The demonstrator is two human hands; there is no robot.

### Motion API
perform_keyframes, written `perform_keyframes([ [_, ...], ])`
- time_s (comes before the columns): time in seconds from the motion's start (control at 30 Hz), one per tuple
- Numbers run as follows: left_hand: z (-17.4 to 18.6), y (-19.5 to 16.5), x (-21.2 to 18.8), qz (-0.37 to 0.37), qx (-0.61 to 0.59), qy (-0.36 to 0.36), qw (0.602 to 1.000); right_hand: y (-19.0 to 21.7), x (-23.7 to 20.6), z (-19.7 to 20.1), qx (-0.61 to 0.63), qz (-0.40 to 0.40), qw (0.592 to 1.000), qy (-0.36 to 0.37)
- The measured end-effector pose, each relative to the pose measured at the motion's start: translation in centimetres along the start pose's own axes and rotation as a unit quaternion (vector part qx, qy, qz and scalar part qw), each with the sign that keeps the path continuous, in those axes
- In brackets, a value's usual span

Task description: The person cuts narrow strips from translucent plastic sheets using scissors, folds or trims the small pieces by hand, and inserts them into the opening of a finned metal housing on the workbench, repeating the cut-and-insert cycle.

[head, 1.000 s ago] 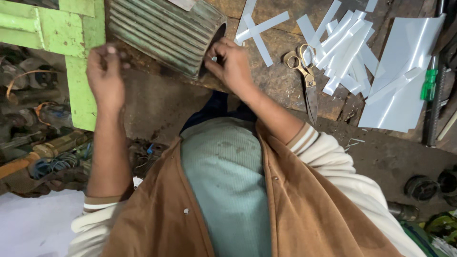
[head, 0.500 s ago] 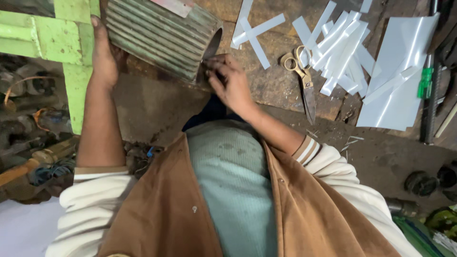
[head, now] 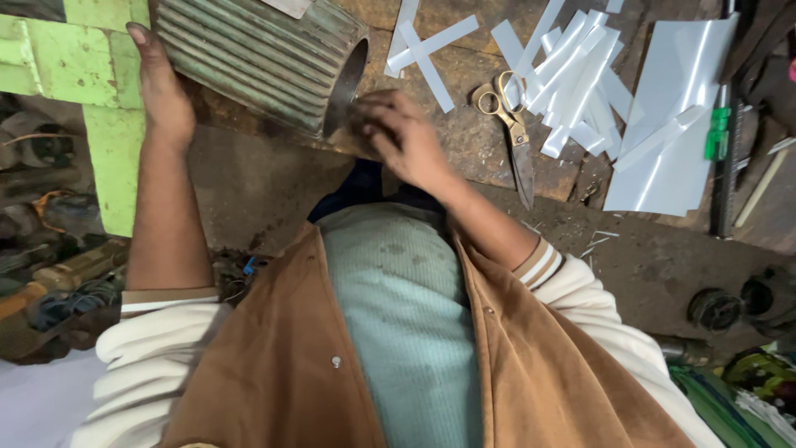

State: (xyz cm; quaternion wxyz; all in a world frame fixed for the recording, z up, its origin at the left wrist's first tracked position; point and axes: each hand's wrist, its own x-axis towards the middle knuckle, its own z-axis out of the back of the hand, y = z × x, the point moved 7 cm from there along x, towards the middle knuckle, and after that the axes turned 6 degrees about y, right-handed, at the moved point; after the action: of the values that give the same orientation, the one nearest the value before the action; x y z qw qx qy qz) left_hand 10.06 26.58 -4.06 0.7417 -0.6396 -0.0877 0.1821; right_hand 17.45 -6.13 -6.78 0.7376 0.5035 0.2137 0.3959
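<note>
A ribbed green metal cylinder (head: 257, 58) lies on its side at the upper left of the frame, on a worn wooden bench (head: 481, 141). The left hand (head: 162, 91) lies flat and open against its ribbed side. The right hand (head: 402, 137), fingers curled, touches its open end. Scissors (head: 510, 124) and white strips (head: 572, 75) lie toward the upper right.

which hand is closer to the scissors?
Right. The right hand sits at the open end of the ribbed metal cylinder, apart from the scissors beside it. The left hand rests on the cylinder's far side.
</note>
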Motion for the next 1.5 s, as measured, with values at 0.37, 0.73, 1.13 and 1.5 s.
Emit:
perform_keyframes([
  [0.37, 1.0, 3.6, -1.9, 0.011, 0.132, -0.11, 0.985, -0.8, -3.7, 8.2, -0.337, -0.057, 0.93, -0.134],
  [0.73, -8.5, 13.5, -15.5, 0.215, -0.099, -0.123, 0.964, -5.8, -11.7, 19.0, -0.419, -0.209, 0.864, -0.185],
  [1.13, -19.3, 2.6, -11.6, 0.08, 0.112, 0.14, 0.981, -5.1, -14.3, 17.5, -0.486, -0.118, 0.852, -0.153],
  [1.5, -26.5, -16.9, -10.9, -0.326, 0.22, 0.204, 0.896, 8.4, -14.1, 17.3, -0.222, -0.119, 0.916, -0.311],
])
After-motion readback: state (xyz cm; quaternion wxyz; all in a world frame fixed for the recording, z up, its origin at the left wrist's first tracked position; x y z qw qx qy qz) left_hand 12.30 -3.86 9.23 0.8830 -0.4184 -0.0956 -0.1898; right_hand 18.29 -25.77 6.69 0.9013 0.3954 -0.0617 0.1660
